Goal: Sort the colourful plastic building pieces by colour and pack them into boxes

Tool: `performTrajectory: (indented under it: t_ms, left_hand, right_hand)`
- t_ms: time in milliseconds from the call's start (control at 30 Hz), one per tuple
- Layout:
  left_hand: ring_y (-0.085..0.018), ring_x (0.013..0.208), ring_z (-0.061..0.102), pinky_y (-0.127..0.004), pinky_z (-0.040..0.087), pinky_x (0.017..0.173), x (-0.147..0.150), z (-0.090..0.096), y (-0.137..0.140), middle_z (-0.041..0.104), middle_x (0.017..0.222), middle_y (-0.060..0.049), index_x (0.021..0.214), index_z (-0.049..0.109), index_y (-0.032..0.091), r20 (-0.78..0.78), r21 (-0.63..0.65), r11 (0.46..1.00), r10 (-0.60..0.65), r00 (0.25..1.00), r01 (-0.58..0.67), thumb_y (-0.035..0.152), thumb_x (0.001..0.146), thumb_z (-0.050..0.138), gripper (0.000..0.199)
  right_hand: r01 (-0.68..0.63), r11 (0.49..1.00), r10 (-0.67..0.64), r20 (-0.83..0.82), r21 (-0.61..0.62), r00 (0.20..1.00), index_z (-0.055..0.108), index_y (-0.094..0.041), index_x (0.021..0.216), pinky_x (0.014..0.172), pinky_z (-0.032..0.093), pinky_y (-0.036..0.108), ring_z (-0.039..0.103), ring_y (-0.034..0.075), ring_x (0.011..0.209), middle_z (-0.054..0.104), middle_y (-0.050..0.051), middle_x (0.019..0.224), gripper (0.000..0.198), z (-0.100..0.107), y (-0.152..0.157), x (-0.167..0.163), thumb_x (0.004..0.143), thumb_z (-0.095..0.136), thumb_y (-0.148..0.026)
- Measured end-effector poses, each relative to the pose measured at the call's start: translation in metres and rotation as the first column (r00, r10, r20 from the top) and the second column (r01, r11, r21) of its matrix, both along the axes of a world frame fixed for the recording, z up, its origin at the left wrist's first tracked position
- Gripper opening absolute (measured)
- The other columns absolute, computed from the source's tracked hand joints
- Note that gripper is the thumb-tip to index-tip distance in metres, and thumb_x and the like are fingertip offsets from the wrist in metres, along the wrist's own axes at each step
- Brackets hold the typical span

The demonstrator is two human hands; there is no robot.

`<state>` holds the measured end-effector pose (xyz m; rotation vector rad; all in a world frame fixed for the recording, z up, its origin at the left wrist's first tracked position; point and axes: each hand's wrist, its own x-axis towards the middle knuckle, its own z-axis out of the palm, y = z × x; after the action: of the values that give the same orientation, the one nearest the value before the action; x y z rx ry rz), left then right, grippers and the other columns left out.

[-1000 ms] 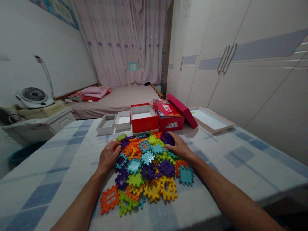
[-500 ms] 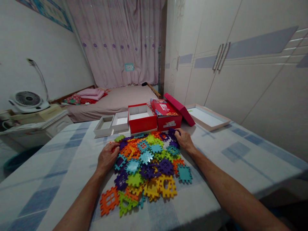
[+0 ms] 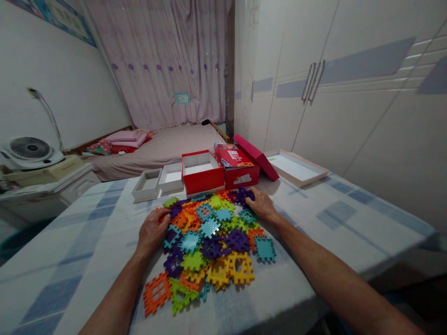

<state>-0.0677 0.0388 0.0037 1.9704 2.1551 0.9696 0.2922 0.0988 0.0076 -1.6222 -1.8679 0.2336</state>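
Many notched plastic tiles (image 3: 209,228): heaped flat and overlapping mid-table, between the two hands; orange, yellow, lime, turquoise, purple; some cut with window or triangle openings.
Purple tile (image 3: 243,195): far right corner of heap, at the right fingertips.
Right hand (image 3: 262,204): forearm reaches in diagonally, fingers bent against the purple tile; pinched or merely touched, cannot tell.
Left hand (image 3: 152,232): lies along heap's left edge, fingers curled toward the tiles; cannot tell whether it grips one.
Tablecloth (image 3: 349,246): white with blue checks, lightly creased, hanging over the near right edge.
Box row: beyond heap, two small pale boxes (image 3: 146,194), then an open red box (image 3: 204,181) with white interior, then a printed red box (image 3: 242,177).
Crimson lid (image 3: 256,158): tilted against the printed box.
Shallow tray (image 3: 314,179): right of lid, pale rim, white inside.
Bed (image 3: 167,144): behind table, pink sheet, folded bedding (image 3: 124,136) at left.
Room edges: pink curtain (image 3: 164,42) at back, white wardrobe (image 3: 279,111) right, round-grilled fan (image 3: 31,148) left.
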Motion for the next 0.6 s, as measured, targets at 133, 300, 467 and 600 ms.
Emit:
performTrajectory:
  t_ms: [133, 300, 467, 600]
  left_hand:
    - [-0.025, 0.105, 0.061, -0.037, 0.047, 0.094, -0.001, 0.001, 0.001, 0.068, 0.109, -0.009, 0.094, 0.069, 0.021, -0.011, -0.014, 1.0, 0.0, 1.0, 0.0, 0.041, 0.079, 0.041, 0.038]
    - [-0.027, 0.104, 0.062, -0.039, 0.047, 0.094, -0.007, -0.004, 0.004, 0.068, 0.109, -0.009, 0.094, 0.069, 0.021, -0.009, -0.002, 0.999, -0.035, 0.999, 0.035, 0.043, 0.077, 0.042, 0.039]
    - [-0.029, 0.106, 0.061, -0.042, 0.046, 0.096, -0.012, -0.009, 0.009, 0.066, 0.11, -0.011, 0.096, 0.069, 0.02, -0.025, -0.021, 0.999, -0.038, 0.999, 0.038, 0.046, 0.077, 0.04, 0.043]
    - [-0.03, 0.108, 0.06, -0.043, 0.045, 0.098, -0.013, -0.012, 0.01, 0.065, 0.113, -0.012, 0.096, 0.068, 0.019, -0.027, -0.021, 0.999, -0.04, 0.999, 0.039, 0.046, 0.077, 0.038, 0.044]
  right_hand:
    - [0.046, 0.999, -0.052, -0.283, -0.029, 0.958, 0.062, -0.021, 0.092, 0.081, 0.048, 0.031, 0.063, 0.02, 0.084, 0.069, 0.004, 0.088, 0.02, 0.002, 0.004, 0.003, 0.074, 0.054, -0.021]
    - [0.112, 0.986, -0.159, -0.492, -0.125, 0.856, 0.059, -0.017, 0.093, 0.06, 0.05, 0.024, 0.063, 0.014, 0.067, 0.068, 0.003, 0.082, 0.022, 0.015, 0.005, 0.029, 0.079, 0.047, -0.029]
    - [0.255, 0.957, -0.289, -0.393, -0.137, 0.873, 0.064, -0.016, 0.087, 0.055, 0.045, 0.022, 0.058, 0.013, 0.061, 0.066, 0.002, 0.072, 0.02, 0.034, -0.005, 0.097, 0.074, 0.055, -0.029]
    - [0.442, 0.885, -0.465, -0.273, -0.145, 0.842, 0.067, -0.015, 0.079, 0.058, 0.046, 0.026, 0.057, 0.015, 0.061, 0.064, 0.004, 0.069, 0.017, 0.037, -0.014, 0.155, 0.072, 0.058, -0.028]
